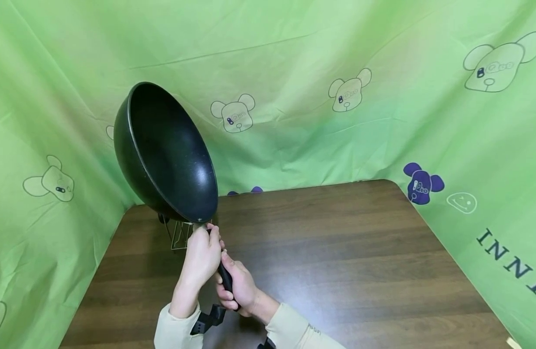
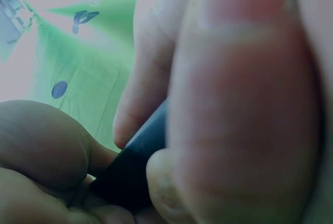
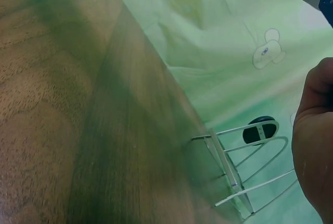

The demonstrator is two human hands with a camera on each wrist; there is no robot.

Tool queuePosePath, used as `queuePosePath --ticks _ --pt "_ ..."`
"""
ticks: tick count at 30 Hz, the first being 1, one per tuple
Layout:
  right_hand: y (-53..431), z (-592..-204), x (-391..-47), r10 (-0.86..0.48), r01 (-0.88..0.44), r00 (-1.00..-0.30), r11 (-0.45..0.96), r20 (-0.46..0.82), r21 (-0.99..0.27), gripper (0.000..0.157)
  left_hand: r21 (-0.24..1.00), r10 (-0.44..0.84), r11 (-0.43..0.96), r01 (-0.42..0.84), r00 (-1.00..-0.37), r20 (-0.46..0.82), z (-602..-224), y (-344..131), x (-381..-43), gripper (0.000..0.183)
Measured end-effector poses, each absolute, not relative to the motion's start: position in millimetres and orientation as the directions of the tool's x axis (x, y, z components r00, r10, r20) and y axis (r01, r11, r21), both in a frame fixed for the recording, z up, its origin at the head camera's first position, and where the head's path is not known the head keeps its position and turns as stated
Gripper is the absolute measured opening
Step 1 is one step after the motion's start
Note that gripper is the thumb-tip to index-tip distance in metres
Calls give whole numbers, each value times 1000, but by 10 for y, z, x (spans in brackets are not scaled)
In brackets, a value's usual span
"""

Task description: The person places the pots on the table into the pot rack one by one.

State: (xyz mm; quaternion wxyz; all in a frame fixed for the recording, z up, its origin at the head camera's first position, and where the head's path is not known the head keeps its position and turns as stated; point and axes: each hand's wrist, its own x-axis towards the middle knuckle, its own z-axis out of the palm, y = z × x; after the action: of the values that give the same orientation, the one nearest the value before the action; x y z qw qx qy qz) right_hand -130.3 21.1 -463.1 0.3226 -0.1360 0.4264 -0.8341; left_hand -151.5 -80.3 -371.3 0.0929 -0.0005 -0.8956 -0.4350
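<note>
A black wok (image 1: pixel 172 155) is tilted up over the left part of the table, its hollow facing right and toward me. My left hand (image 1: pixel 202 254) grips its handle close to the pan. Lower down, my right hand (image 1: pixel 242 288) holds the black handle (image 1: pixel 226 278) near its end, the thumb lying along it. In the left wrist view the fingers wrap around the dark handle (image 2: pixel 138 161). Behind and below the wok stands a wire rack (image 1: pixel 179 236), mostly hidden by the pan; the right wrist view shows more of the rack (image 3: pixel 229 166).
The brown wooden table (image 1: pixel 338 242) is enclosed by a green cloth (image 1: pixel 294 63) with printed bear heads. A black oval piece (image 3: pixel 259 131) shows at the rack's wires. A small pale object (image 1: pixel 513 343) sits at the table's near right corner.
</note>
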Motion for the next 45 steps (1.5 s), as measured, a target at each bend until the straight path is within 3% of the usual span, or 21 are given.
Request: queuePosePath --ticks 45 --pt "16 -4753 -1363 -731 458 -682 -449 20 -767 54 682 -97 728 68 -975 201 -3712 -925 -1476 19"
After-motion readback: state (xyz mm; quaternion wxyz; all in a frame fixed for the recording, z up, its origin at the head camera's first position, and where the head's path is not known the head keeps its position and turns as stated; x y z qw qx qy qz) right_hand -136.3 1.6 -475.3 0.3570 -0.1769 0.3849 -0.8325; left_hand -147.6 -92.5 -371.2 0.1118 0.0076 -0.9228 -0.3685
